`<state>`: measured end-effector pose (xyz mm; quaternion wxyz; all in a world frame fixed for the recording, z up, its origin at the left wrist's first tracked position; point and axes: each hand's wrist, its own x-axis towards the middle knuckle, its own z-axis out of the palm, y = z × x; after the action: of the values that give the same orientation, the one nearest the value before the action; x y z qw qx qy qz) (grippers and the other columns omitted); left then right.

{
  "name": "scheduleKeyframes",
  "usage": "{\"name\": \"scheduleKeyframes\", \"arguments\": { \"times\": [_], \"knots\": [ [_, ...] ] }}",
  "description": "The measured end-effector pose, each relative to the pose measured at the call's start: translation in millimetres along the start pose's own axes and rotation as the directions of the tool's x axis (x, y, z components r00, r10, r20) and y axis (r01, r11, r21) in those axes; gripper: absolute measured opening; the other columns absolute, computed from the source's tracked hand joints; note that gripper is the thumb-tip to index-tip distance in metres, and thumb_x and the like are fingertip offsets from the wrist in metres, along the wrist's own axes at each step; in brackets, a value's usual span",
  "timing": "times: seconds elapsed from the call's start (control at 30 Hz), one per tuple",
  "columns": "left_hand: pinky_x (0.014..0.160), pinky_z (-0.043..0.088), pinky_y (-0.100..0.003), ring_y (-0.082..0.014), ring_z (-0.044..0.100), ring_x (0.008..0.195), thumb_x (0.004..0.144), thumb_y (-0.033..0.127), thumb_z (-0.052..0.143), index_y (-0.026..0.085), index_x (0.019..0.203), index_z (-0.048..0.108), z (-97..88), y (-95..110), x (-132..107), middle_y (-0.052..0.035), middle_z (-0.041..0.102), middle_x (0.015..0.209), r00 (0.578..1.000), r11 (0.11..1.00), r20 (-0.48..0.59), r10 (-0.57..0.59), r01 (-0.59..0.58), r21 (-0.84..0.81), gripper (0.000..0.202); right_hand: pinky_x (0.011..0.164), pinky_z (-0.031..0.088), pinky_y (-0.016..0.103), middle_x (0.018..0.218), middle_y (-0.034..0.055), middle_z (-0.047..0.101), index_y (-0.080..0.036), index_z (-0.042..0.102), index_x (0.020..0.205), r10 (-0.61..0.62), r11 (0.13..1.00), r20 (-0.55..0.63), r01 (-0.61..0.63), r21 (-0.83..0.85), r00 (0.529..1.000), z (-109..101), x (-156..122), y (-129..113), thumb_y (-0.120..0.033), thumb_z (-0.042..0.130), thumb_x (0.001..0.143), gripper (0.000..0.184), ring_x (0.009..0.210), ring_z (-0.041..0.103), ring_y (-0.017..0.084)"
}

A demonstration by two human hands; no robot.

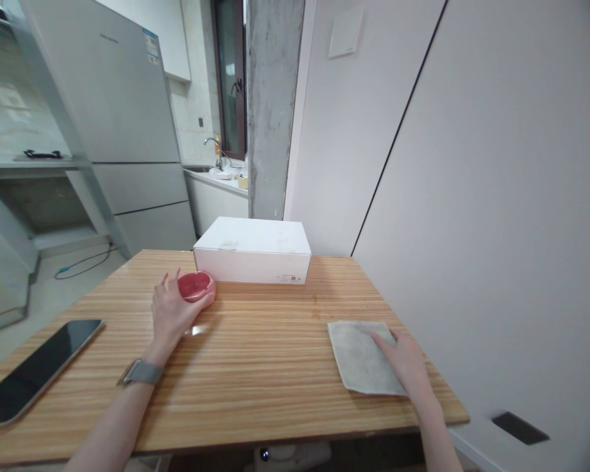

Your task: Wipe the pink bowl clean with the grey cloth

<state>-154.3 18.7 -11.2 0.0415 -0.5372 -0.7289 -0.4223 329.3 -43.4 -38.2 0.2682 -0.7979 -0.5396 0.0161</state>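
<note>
A small pink-red bowl (195, 286) stands on the table at the left, close to the front left corner of a white box. My left hand (173, 307) wraps round its near side, thumb on the right rim and a couple of fingers raised at the left. At the right side of the table lies a folded grey cloth (362, 357). My right hand (404, 356) grips the cloth's right edge, with the thumb on top; some of its fingertips are hidden.
Behind the bowl sits the long white box (253, 262). A dark-screened phone (34, 370) lies at the left of the wood-grain table (255, 367). A pale wall (472, 229) runs along the right edge. A fridge (118, 111) and a sink counter (221, 190) stand beyond.
</note>
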Motion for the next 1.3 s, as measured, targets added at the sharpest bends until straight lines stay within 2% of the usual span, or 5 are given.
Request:
{"name": "scheduleKeyframes", "arguments": {
  "times": [0.23, 0.4, 0.63, 1.03, 1.3],
  "knots": [
    [0.112, 0.025, -0.046, -0.0278, 0.03, 0.135, 0.078, 0.04, 0.06, 0.021, 0.137, 0.032, -10.4, 68, -62, -0.0125, 0.035, 0.143, 0.935, 0.898, 0.036, 0.353, -0.327, -0.294, 0.068, 0.076, 0.046, 0.035, 0.086, 0.0071, 0.066, -0.022, 0.051, 0.088, -0.2, 0.915, 0.038, 0.172, 0.365, 0.979, -30, -33, -56, -0.045, 0.048, 0.077, 0.025, 0.085, 0.063, 0.025],
    [0.112, 0.024, -0.047, -0.0287, 0.026, 0.138, 0.062, 0.04, 0.076, 0.029, 0.144, 0.023, -18.5, 113, -121, -0.0088, 0.029, 0.15, 0.776, 0.775, 0.506, 0.377, 0.035, -0.631, 0.098, 0.071, 0.046, 0.029, 0.079, 0.0016, 0.066, -0.024, 0.05, 0.086, -0.344, 0.77, 0.175, 0.171, 0.614, 0.922, -63, -77, -116, -0.039, 0.05, 0.082, 0.016, 0.078, 0.063, 0.019],
    [0.078, 0.051, -0.035, -0.0266, 0.065, 0.09, 0.066, 0.049, 0.069, 0.018, 0.092, 0.068, -37.8, 98, -140, -0.0077, 0.071, 0.093, 0.584, 0.555, 0.805, 0.104, 0.637, -0.534, 0.041, 0.058, 0.048, 0.025, 0.072, -0.0013, 0.065, -0.024, 0.046, 0.091, -0.388, 0.52, 0.434, -0.196, 0.832, 0.814, -62, -100, -145, -0.051, 0.06, 0.077, 0.034, 0.068, 0.063, 0.017],
    [0.065, 0.045, -0.03, -0.0251, 0.062, 0.072, 0.072, 0.068, 0.049, 0.019, 0.068, 0.061, -91.9, -53, -63, -0.0008, 0.066, 0.066, 0.808, 0.956, 0.557, -0.193, 0.282, -0.078, 0.051, 0.07, 0.056, 0.037, 0.081, 0.0099, 0.071, -0.018, 0.06, 0.086, -0.19, 0.505, 0.405, -0.265, 0.822, 0.895, 7, -106, -100, -0.061, 0.066, 0.068, 0.047, 0.072, 0.069, 0.023],
    [0.071, 0.044, -0.035, -0.0321, 0.064, 0.083, 0.077, 0.066, 0.039, 0.021, 0.076, 0.06, -103.4, -88, -42, -0.0069, 0.067, 0.074, 0.841, 0.925, 0.467, -0.273, 0.096, 0.367, 0.049, 0.068, 0.056, 0.037, 0.08, 0.0115, 0.072, -0.018, 0.064, 0.083, -0.169, 0.587, 0.362, -0.201, 0.784, 0.917, 13, -104, -90, -0.061, 0.062, 0.071, 0.045, 0.075, 0.069, 0.025]
  ]
}}
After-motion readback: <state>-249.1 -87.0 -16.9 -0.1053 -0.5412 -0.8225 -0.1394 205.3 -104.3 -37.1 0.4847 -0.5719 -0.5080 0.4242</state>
